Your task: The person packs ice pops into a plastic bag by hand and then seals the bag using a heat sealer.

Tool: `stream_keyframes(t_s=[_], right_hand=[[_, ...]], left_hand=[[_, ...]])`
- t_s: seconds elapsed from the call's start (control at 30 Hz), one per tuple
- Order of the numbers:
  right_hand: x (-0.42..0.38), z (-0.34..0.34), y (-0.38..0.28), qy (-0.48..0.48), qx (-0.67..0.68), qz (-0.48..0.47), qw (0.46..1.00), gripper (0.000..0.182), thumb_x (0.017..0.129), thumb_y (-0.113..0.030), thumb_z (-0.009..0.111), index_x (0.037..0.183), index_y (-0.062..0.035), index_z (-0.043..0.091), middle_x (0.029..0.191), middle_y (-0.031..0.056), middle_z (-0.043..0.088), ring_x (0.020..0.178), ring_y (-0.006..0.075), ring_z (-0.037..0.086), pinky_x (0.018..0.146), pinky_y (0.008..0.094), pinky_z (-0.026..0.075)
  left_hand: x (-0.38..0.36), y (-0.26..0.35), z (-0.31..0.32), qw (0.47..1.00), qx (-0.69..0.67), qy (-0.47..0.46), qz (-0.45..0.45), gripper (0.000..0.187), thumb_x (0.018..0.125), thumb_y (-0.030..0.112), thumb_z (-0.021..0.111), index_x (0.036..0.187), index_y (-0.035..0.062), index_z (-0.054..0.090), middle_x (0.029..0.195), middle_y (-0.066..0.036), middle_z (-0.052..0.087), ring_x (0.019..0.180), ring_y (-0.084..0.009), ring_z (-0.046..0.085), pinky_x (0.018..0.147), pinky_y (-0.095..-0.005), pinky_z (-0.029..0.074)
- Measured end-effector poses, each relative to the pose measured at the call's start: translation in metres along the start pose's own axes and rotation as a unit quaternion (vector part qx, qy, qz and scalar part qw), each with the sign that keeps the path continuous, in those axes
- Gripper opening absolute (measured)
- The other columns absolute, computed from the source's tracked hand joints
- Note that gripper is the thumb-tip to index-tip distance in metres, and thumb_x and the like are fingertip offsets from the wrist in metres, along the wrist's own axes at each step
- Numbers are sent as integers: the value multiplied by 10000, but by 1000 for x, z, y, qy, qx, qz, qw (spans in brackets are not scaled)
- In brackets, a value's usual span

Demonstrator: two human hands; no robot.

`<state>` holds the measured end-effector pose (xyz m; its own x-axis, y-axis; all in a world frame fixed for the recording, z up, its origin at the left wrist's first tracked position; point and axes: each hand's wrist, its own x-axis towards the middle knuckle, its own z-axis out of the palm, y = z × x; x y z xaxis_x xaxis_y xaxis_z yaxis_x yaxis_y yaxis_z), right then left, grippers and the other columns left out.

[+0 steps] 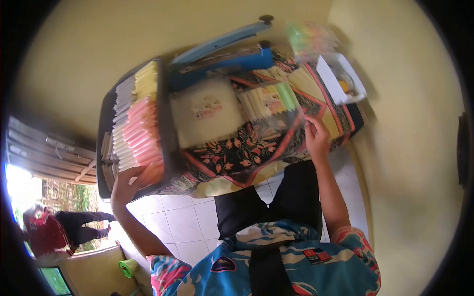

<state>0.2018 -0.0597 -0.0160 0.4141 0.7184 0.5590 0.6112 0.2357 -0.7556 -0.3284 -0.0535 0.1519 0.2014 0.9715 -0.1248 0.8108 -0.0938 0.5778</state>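
Observation:
My right hand (317, 134) pinches the corner of a clear plastic bag (269, 102), which holds a row of cream and green sticks and a printed label. At the near end of a black crate (168, 113), my left hand (129, 183) has its fingers closed on pink-orange sticks (152, 170), blurred by motion. White, pink and yellow sticks (145, 81) stand packed in rows in that crate. Between the crate and the held bag lies a stack of clear bags (207, 111) with a printed label on top.
Behind the bags stands a blue bar sealer (222, 66) with its arm raised. A white box (340, 79) with small items sits at the right, by a filled bag (311, 39). Patterned cloth (237, 155) covers the table. Another person (49, 229) is outside at the left.

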Motion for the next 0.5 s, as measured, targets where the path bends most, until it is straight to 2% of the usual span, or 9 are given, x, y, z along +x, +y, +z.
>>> stream_keyframes(t_s=[0.1,0.13,0.23,0.27,0.3,0.37,0.4,0.47,0.5], right_hand=[[-1,-1,-4,0,2,31,1000,158,818,33,597,960,-5,657,917,93,675,704,152,598,625,253,448],[1,0,-2,12,8,16,1000,161,815,36,599,959,-5,656,917,89,675,682,143,580,608,249,437],[-1,2,1,32,17,-14,999,166,808,41,603,959,-6,655,919,78,674,640,124,545,574,243,416],[-1,1,0,29,12,-13,999,167,807,41,605,959,-7,655,922,76,674,642,124,547,574,244,417],[-1,0,-1,27,8,-13,1000,168,806,41,606,960,-7,654,926,74,674,644,124,549,574,245,418],[-1,0,2,28,13,-13,999,164,795,18,627,952,-21,651,917,72,666,620,133,560,568,242,435],[-1,0,3,29,17,-14,999,163,790,6,637,949,-28,650,913,71,662,608,137,565,565,240,444],[2,1,5,59,27,-45,997,147,796,-16,654,943,-14,647,917,86,661,707,159,606,656,252,464],[1,2,4,72,32,-60,995,144,799,-27,662,940,-7,645,919,94,660,756,170,627,701,257,474]], left_hand=[[-3,-2,-3,1000,18,-1,-18,361,749,35,659,1100,-47,643,950,-149,700,896,-163,654,820,-296,482],[-4,-2,-2,999,28,15,9,351,753,6,652,1100,-48,647,907,-122,699,836,-143,640,765,-279,488],[-10,-2,-5,997,-47,58,-23,321,768,-28,635,1088,-36,659,852,-77,685,777,-121,610,700,-256,483],[-12,-6,-8,996,-32,84,2,271,786,-61,611,1053,-56,653,826,-63,651,734,-117,577,645,-244,470],[-14,-17,-12,988,-90,115,50,240,797,-54,605,1034,-60,644,827,-71,643,730,-122,574,638,-247,469],[-15,-40,-17,952,-206,175,146,182,819,-40,592,996,-67,625,829,-87,626,723,-133,567,623,-253,465],[-20,-30,-19,940,-210,211,168,113,853,-35,548,956,-42,592,832,-94,598,696,-140,538,611,-247,457],[-26,-13,1,867,-327,358,120,126,850,-36,538,966,-35,588,831,-95,590,692,-155,533,635,-251,462],[-28,-10,17,839,-382,367,127,164,835,-23,553,996,-35,582,883,-108,580,744,-177,540,662,-272,473]])
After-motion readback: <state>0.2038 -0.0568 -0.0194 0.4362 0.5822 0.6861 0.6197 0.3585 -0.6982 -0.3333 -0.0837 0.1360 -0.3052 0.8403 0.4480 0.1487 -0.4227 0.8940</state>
